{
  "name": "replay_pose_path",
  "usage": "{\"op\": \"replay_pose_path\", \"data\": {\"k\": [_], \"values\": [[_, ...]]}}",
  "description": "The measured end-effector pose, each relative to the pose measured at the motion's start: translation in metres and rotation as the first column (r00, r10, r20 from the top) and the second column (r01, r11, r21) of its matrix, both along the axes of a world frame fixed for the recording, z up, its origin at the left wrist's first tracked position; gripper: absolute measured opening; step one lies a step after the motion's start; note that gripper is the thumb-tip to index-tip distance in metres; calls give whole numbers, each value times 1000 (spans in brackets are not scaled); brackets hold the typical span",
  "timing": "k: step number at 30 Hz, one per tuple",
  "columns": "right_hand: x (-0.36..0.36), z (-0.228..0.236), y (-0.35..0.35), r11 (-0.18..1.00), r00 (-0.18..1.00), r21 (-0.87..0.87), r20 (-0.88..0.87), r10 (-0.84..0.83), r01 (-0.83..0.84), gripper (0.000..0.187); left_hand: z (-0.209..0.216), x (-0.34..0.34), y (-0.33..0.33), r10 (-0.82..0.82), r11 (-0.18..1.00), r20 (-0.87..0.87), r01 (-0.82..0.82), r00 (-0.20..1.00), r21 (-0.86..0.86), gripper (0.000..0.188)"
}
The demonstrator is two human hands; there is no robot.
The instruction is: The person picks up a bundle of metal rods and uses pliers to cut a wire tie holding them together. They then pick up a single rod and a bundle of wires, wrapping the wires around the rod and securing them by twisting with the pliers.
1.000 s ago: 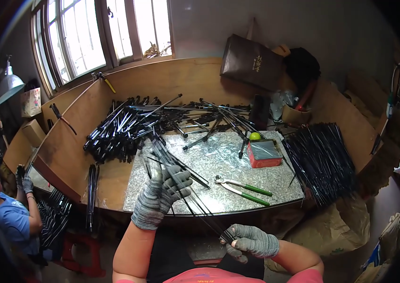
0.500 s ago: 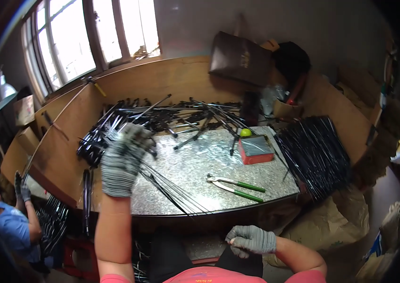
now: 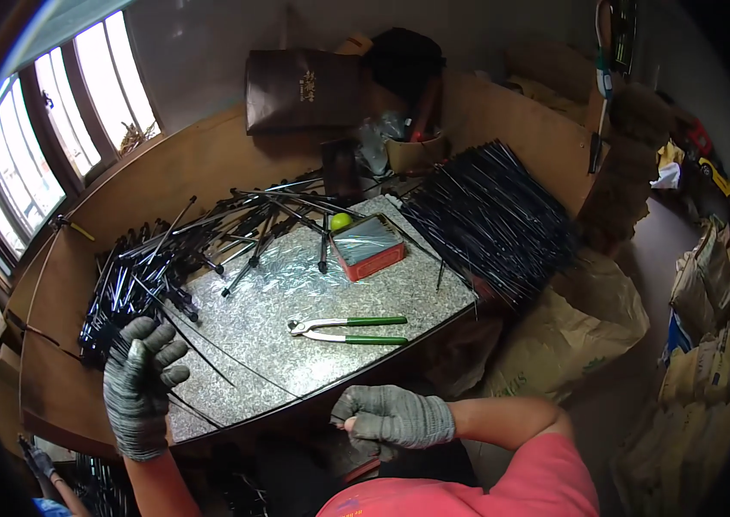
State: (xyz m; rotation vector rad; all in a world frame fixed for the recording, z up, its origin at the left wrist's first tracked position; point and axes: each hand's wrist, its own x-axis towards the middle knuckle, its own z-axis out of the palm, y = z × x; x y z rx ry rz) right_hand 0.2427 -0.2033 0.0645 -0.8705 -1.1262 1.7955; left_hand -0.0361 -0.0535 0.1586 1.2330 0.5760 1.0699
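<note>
Sorting thin rods seems to be the step in hand, by my reckoning from how my two hands sit. My left hand (image 3: 142, 383), in its grey knitted glove, is raised at the left edge of the granite-patterned slab (image 3: 434, 289), just in front of the heap of thick-ended black rods (image 3: 136, 267). Its fingers are bent and a little apart from one another; whether my thumb is pinning any rods against them, I cannot tell. Slender black rods (image 3: 201, 351) slant across the slab beside that hand, pointing down toward its front edge.

My right hand (image 3: 395, 418) hangs over my lap, just off that edge, fingers curled together with the thumb laid along them. I can't make out whether anything is pinched there.

To my judgement, the next move calls for drawing single rods clear of the heap without snagging the crossed ones, which takes a light pinch near one end and a straight pull. The green-handled end-cutting pincers (image 3: 347, 331) lie untouched on the slab, well within reach, with the red box (image 3: 373, 257) beyond them. A thick sheaf of thin black rods (image 3: 494, 224) lies to the right.
</note>
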Motion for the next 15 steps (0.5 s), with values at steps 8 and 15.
{"op": "replay_pose_path", "data": {"k": [8,15], "values": [[-15,3,14,982,956,108,268,118,-152,20,-12,54,-4,172,972,242,-124,955,-201,38],[54,30,36,999,893,25,448,-34,25,36,-38,22,26,-169,975,515,221,841,-40,33]]}}
